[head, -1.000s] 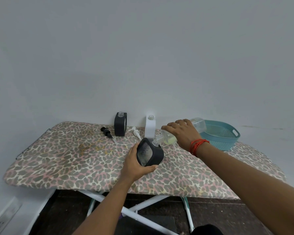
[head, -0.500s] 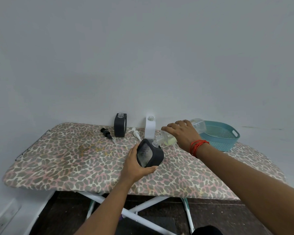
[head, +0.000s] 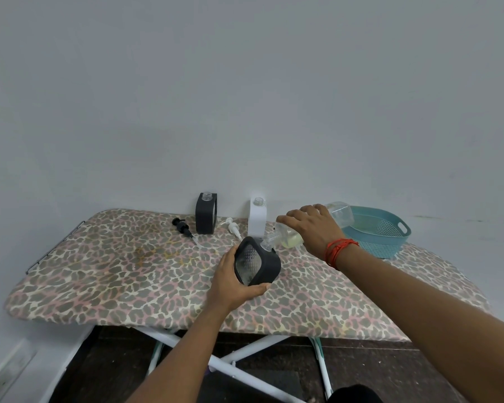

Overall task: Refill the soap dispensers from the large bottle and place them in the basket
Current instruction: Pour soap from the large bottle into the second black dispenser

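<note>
while the left grip (head: 230, 282) curls round a tilted black square soap dispenser (head: 259, 263) over the middle of the leopard-print ironing board (head: 114, 271), the right grip (head: 312, 228) clamps a large clear plastic bottle (head: 287, 238) tipped neck-down to its mouth, a teal perforated basket (head: 376, 242) standing at the far right edge.

No text or number can be read. The large bottle (head: 288, 238) and the held dispenser (head: 256, 261) show no legible label.
</note>
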`<action>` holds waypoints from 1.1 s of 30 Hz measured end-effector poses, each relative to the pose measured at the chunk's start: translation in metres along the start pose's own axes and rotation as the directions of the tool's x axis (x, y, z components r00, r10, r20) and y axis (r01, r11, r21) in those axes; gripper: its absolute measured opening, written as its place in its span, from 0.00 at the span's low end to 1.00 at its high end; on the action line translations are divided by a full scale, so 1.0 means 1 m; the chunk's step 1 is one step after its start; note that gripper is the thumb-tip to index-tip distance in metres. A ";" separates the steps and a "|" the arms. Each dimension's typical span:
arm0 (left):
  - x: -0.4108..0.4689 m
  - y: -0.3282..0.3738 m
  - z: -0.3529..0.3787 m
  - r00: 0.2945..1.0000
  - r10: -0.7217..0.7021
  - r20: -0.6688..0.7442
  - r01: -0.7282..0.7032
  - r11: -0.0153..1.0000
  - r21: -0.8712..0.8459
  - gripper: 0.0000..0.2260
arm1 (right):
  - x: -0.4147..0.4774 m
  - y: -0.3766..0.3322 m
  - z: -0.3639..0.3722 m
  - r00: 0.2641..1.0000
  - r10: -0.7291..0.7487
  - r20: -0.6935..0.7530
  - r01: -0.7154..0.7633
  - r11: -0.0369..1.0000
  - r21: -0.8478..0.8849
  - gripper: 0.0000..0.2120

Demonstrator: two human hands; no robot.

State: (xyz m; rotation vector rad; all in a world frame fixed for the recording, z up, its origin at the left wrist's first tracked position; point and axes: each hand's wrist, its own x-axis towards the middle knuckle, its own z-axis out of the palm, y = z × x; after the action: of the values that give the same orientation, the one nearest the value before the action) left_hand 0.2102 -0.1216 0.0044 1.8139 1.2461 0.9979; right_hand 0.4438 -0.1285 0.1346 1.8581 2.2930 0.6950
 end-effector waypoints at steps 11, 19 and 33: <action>0.001 -0.002 0.000 1.000 -0.011 0.006 0.011 1.000 0.000 0.59 | 0.000 0.000 0.000 1.000 0.004 0.006 -0.004 1.000 -0.002 0.38; 0.001 -0.003 0.001 1.000 -0.003 0.000 0.003 1.000 0.008 0.59 | 0.001 -0.001 0.002 1.000 0.009 0.017 -0.009 1.000 -0.001 0.39; 0.002 -0.005 0.001 1.000 -0.001 -0.003 0.001 1.000 0.020 0.59 | 0.001 -0.001 0.002 1.000 0.010 0.015 -0.010 1.000 -0.017 0.39</action>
State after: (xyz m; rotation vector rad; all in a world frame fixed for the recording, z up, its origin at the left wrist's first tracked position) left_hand 0.2100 -0.1182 -0.0003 1.8281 1.2631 0.9916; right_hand 0.4431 -0.1270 0.1328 1.8621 2.2629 0.6966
